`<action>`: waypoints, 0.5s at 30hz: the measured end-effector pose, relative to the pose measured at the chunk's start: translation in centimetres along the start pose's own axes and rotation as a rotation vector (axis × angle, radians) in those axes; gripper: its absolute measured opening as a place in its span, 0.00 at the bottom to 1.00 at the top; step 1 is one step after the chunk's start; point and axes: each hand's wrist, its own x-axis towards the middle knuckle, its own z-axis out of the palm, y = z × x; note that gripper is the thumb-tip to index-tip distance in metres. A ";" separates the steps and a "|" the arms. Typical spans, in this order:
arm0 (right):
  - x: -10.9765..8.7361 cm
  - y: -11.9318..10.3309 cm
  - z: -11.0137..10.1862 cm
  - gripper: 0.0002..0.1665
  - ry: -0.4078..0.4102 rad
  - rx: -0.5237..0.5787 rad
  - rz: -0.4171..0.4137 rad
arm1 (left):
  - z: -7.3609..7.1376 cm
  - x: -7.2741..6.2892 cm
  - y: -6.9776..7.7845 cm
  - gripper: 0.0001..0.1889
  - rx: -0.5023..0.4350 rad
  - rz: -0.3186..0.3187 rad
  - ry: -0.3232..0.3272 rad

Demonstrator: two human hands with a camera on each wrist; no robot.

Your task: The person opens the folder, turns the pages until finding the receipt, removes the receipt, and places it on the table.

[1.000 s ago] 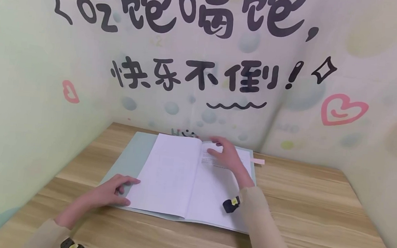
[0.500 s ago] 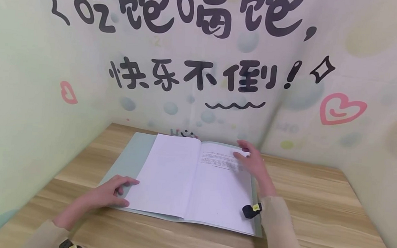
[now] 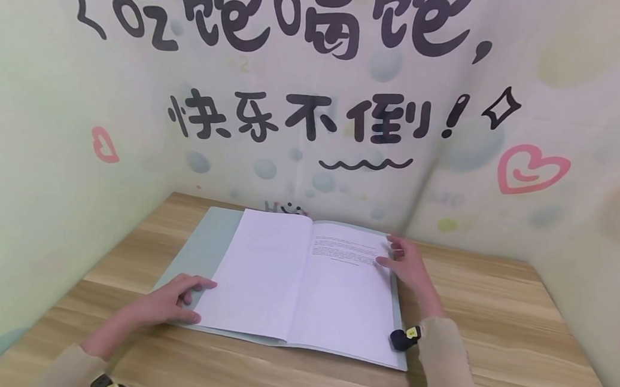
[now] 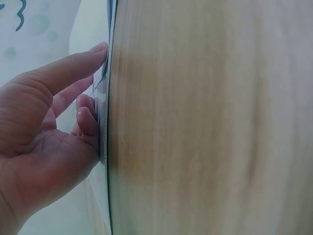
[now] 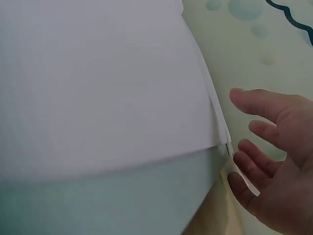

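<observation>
Landmark: the centre fold of the open booklet. The booklet lies flat on the counter, spread to both sides of the fold. Its pages have their long axis parallel to the fold, running from the near edge to the far edge.

Left of the fold: the left page carries no legible print. Beyond its outer edge, the pale blue-green cover extends further left. The left hand rests over this margin, index finger and thumb extended to the outer edge of the page, the other fingers partly bent. Its grip is moderately wide and encloses nothing; the extended digits appear to steady the page edge.

Right of the fold: the right page shows a block of printed lines near its far end. The right hand is at the far outer corner of this side. Its grip is wide, thumb and fingers spread and loosely bent, and holds nothing. Contact with the corner cannot be confirmed; the right wrist view shows the fingertips just beside the edge.

Controlling relation: from the right grip, the right page lies toward the fold and toward the person. The right hand is the nearer of the two to that page's outer corner; the left hand lies across the fold, well apart from it.
</observation>
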 end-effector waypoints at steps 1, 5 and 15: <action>0.0 0.2 0.0 0.42 -0.009 -0.012 0.006 | 0.0 0.0 -0.1 0.34 0.001 -0.005 0.000; -0.2 1.1 -0.2 0.44 -0.044 -0.042 0.017 | 0.0 0.0 -0.3 0.35 0.018 -0.021 -0.001; -0.1 2.9 -0.6 0.45 -0.110 -0.191 -0.036 | 0.1 0.2 -0.6 0.34 0.007 -0.020 0.008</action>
